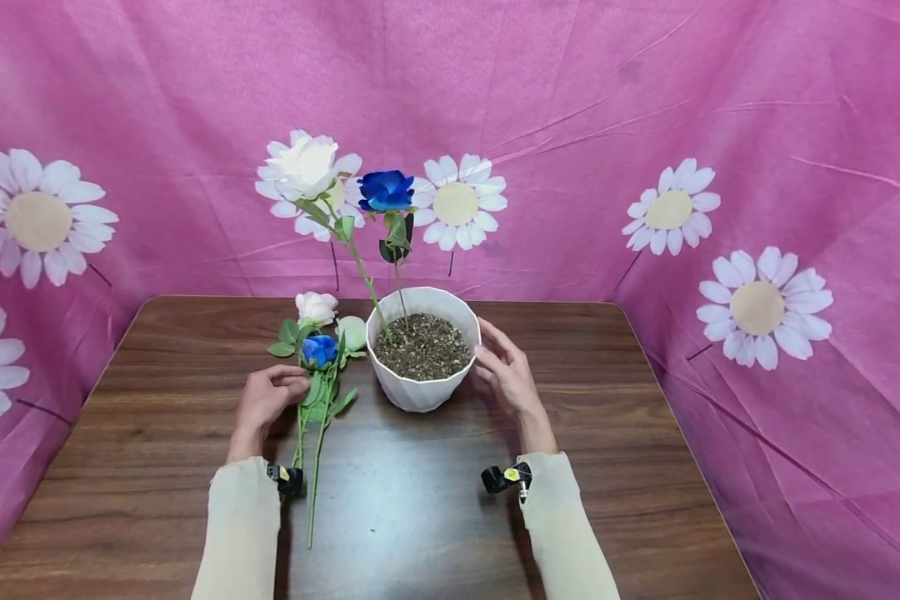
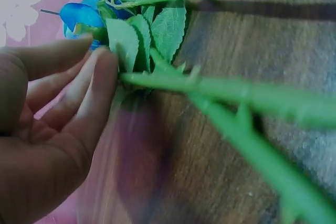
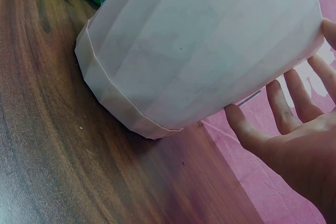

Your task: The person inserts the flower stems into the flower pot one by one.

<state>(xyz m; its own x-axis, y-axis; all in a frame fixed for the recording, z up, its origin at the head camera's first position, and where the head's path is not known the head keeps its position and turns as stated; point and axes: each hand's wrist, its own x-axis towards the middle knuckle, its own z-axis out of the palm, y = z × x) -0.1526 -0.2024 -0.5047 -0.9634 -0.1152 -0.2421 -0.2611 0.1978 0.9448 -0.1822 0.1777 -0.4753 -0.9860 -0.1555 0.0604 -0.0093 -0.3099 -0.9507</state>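
Note:
A white faceted flowerpot (image 1: 420, 393) filled with dark soil (image 1: 426, 346) stands near the table's back. An artificial white rose (image 1: 307, 171) and a blue rose (image 1: 387, 192) stand upright in it. My right hand (image 1: 510, 375) touches the pot's right side with spread fingertips, as the right wrist view shows. Left of the pot lie loose roses: a blue one (image 1: 319, 350), a pale pink one (image 1: 317, 308) and a pale greenish one (image 1: 351, 333). My left hand (image 1: 270, 400) reaches to the blue rose's leaves; thumb and fingers are close together there, with no clear grip on a stem.
Thorny green stems (image 2: 262, 98) of the loose roses stretch toward the near side of the brown wooden table (image 1: 405, 517). A pink cloth (image 1: 555, 150) printed with white daisies hangs behind and at both sides. A small black camera sits on each wrist.

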